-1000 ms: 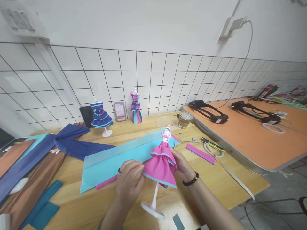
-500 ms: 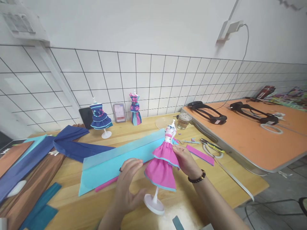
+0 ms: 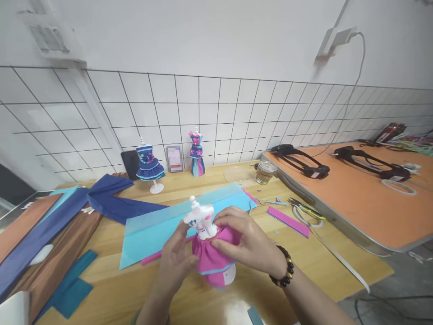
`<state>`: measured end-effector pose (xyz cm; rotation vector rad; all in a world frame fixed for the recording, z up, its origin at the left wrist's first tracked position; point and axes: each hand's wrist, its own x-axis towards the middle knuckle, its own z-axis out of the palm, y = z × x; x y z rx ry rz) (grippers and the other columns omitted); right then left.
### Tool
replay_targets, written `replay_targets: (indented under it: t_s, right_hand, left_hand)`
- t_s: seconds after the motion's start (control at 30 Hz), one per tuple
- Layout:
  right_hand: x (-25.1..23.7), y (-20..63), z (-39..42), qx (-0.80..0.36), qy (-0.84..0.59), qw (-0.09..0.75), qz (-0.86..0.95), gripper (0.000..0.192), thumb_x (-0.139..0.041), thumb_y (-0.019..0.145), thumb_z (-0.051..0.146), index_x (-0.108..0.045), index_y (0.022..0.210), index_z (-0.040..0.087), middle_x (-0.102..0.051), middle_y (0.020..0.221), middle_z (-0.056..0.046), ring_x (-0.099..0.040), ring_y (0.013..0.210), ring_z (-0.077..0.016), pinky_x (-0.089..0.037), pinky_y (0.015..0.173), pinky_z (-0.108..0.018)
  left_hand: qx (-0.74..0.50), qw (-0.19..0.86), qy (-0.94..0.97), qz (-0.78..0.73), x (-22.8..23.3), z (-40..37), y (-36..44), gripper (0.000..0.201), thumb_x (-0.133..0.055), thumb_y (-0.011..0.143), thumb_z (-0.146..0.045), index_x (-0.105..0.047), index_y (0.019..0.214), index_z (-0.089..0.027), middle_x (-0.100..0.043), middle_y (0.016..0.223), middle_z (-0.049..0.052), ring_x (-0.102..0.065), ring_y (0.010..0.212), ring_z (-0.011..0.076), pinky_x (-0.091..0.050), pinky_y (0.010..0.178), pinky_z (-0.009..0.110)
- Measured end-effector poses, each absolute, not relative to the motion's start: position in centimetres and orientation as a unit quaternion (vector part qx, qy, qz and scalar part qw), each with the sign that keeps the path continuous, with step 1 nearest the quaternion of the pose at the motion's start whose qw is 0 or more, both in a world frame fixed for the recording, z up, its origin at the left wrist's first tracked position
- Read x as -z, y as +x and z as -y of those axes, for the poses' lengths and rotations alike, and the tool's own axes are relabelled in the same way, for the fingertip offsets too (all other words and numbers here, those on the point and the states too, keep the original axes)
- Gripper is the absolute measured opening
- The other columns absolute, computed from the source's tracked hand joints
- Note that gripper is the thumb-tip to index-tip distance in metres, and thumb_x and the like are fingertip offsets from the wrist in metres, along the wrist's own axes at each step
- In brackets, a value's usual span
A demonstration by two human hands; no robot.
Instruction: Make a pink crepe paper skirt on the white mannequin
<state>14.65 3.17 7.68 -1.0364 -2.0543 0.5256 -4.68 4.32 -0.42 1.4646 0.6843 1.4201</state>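
Observation:
A small white mannequin (image 3: 200,219) in a pink paper dress (image 3: 211,259) with a light blue hem is tilted toward me over the wooden table (image 3: 304,255). My left hand (image 3: 176,262) grips the dress from the left side. On the right, my right hand (image 3: 245,241), wearing a dark bead bracelet, pinches the waist of the dress. The mannequin's round white base (image 3: 230,273) peeks out below the skirt. Under both hands lies a long light blue paper sheet (image 3: 152,230) with a pink strip (image 3: 154,256) along its near edge.
Two dressed mannequins, one dark blue (image 3: 149,164) and one pink and blue (image 3: 196,154), stand by the tiled wall. Dark blue and brown paper (image 3: 50,225) lies at left. A glass jar (image 3: 264,172), scissors (image 3: 306,208) and a pink strip (image 3: 287,221) are at right, beside an orange table (image 3: 355,198).
The mannequin was standing upright on the table; it has since been tipped toward me and drawn closer. My right hand moved from the skirt's side to its waist.

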Motion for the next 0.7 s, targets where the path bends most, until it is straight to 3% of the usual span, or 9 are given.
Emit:
replay_targets:
  t_s: [0.2,0.43,0.7]
  right_hand:
    - [-7.47,13.48,-2.89,-0.148,-0.381,0.370,0.834,0.023,-0.064,0.080,0.029,-0.062,0.102,0.020,-0.064,0.097,-0.008,-0.056,0.091,-0.0215,-0.042,0.085,-0.040]
    - [-6.96,13.72,-3.24,-0.162,-0.395,0.348,0.835,0.028,-0.058,0.086,0.034,-0.062,0.112,0.025,-0.063,0.105,-0.008,-0.056,0.096,-0.0223,-0.044,0.086,-0.041]
    - [-6.70,14.21,-3.15,-0.172,-0.405,0.345,0.829,0.035,-0.058,0.086,0.030,-0.057,0.122,0.026,-0.061,0.109,-0.008,-0.054,0.100,-0.0228,-0.043,0.088,-0.041]
  left_hand:
    - [-0.576,0.427,0.608,-0.342,-0.69,-3.66,-4.28,0.043,-0.068,0.074,-0.032,-0.061,0.114,-0.021,-0.062,0.118,0.012,-0.056,0.112,0.0298,-0.047,0.093,0.042]
    - [-0.591,0.388,0.605,-0.366,-0.43,-4.24,-4.00,0.030,-0.066,0.075,-0.026,-0.067,0.104,-0.020,-0.065,0.114,0.010,-0.057,0.111,0.0286,-0.047,0.094,0.043]
    - [-0.591,0.423,0.576,-0.375,-0.13,-4.22,-3.80,0.044,-0.069,0.073,-0.025,-0.059,0.115,-0.020,-0.060,0.120,0.010,-0.055,0.114,0.0264,-0.044,0.098,0.040]
